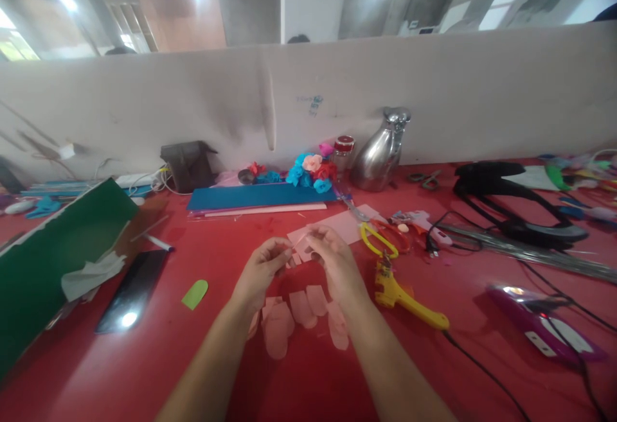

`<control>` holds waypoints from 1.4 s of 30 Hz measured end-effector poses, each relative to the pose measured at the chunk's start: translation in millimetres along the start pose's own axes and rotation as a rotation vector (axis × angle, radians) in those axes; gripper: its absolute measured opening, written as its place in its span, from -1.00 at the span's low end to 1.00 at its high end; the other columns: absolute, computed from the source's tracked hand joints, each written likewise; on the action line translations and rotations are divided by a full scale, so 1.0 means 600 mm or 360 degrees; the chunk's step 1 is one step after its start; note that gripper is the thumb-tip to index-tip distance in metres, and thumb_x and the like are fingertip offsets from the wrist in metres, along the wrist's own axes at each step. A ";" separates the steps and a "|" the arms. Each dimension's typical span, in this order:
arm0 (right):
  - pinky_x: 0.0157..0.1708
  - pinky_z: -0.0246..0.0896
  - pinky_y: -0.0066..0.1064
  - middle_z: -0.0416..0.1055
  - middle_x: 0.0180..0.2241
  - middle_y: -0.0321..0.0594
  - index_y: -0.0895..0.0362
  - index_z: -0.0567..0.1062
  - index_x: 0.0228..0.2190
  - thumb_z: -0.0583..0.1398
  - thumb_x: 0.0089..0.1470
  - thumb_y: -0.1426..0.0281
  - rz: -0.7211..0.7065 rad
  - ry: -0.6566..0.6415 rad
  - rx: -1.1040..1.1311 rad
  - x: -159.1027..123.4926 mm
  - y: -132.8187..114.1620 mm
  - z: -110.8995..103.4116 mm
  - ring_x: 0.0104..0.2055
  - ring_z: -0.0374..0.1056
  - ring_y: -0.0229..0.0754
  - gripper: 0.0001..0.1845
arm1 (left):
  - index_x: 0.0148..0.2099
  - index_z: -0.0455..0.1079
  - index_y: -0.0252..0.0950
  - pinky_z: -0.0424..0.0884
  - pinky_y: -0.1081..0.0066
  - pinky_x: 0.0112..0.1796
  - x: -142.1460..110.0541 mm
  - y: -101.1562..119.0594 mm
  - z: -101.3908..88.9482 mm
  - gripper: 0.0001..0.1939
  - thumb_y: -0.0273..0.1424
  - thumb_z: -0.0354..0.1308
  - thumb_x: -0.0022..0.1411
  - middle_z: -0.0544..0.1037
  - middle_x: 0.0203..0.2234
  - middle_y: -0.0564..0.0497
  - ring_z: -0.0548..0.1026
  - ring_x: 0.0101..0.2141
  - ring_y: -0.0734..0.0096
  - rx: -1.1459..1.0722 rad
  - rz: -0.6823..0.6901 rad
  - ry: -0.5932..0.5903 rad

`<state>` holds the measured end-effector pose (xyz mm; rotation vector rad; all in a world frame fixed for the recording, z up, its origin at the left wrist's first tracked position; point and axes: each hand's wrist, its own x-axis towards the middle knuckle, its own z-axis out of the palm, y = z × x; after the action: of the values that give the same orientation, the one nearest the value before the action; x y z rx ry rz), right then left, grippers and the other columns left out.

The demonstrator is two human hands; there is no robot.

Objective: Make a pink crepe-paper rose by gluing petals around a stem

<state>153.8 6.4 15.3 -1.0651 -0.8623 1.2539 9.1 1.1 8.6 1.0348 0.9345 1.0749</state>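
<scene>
My left hand (265, 266) and my right hand (333, 260) are close together over the red table, fingertips pinched. Between them is a small pink paper piece (302, 240), its outline hard to tell from the pink paper behind it. Several rounded pink paper petals (276, 335) lie loosely below, between my forearms, some overlapping. Just beyond my fingers rests a pink paper sheet (348, 224). Right of my right hand are scissors with yellow handles (379, 240) and a yellow glue gun (409, 305) with a black cord.
A green paper cutout (195, 294) and a phone (132, 290) lie to the left, near a green board (62, 268). At the back stand paper flowers (312, 171), a blue sheet (260, 197) and a steel jug (380, 152). A purple device (544, 322) with cords sits right.
</scene>
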 end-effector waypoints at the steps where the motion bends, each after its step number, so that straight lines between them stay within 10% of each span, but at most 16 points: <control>1: -0.44 0.13 -0.46 0.38 -0.45 -0.32 0.09 0.44 -0.38 0.26 -0.15 0.29 -0.0015 0.0040 -0.0005 -0.002 0.000 0.001 -0.44 0.27 -0.28 -0.78 | -0.24 0.36 -0.25 0.07 0.56 -0.54 0.000 0.001 0.001 -0.80 -0.29 0.20 0.08 0.38 -0.61 0.12 0.18 -0.60 0.62 -0.0100 0.0020 0.0023; 17: -0.25 0.15 -0.37 0.42 -0.32 -0.22 0.05 0.55 -0.40 0.19 0.02 0.25 -0.0344 -0.0361 -0.0528 -0.023 0.025 0.029 -0.25 0.31 -0.15 -0.82 | -0.32 0.38 -0.21 0.24 0.59 -0.45 -0.004 0.000 0.025 -0.78 -0.39 0.32 -0.06 0.46 -0.38 0.13 0.37 -0.46 0.63 -0.0993 -0.0106 0.0188; 42: -0.28 0.11 -0.42 0.34 -0.55 -0.33 0.09 0.49 -0.56 0.23 -0.05 0.28 0.0022 -0.0666 -0.0285 -0.020 0.018 0.023 -0.42 0.22 -0.25 -0.83 | -0.47 0.49 -0.37 0.29 0.52 -0.44 0.000 0.009 -0.010 -0.80 -0.36 0.38 -0.16 0.50 -0.58 0.02 0.39 -0.54 0.56 -0.0707 -0.0110 0.0141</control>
<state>135.8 -3.8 10.0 -0.9614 -1.3065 1.4586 2.2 3.3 12.3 0.5889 0.7485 1.2091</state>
